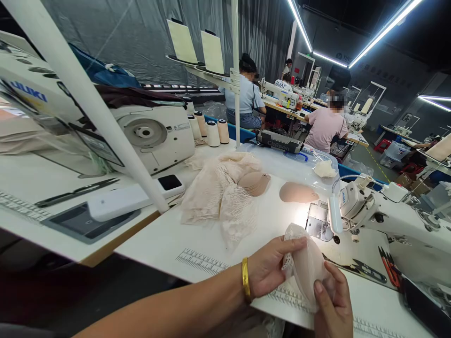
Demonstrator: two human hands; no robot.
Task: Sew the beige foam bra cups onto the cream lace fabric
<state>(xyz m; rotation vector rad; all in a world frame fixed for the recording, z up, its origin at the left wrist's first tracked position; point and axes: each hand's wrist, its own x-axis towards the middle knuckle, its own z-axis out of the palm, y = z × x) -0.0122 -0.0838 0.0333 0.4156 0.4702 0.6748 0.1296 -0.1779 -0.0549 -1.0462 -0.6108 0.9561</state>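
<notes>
A pale, sheer piece of lace fabric [306,265] is stretched between my two hands above the front edge of the sewing table. My left hand [273,265], with a gold bangle at the wrist, pinches its upper left part between thumb and fingers. The lower right side is gripped by my right hand [333,298]. Just beyond the fabric is the lit needle plate of a sewing machine [366,204]. Skin-toned bra cup pads [299,192] lie on the table behind my hands, beside a heap of cream lace [225,192].
Thread snips [368,271] and red-handled snips [389,267] lie at the right by the machine base. A second machine [155,136] and a slanting white pole [95,103] stand left. Thread cones [213,134] sit behind the lace. Co-workers [327,124] sit at machines further back.
</notes>
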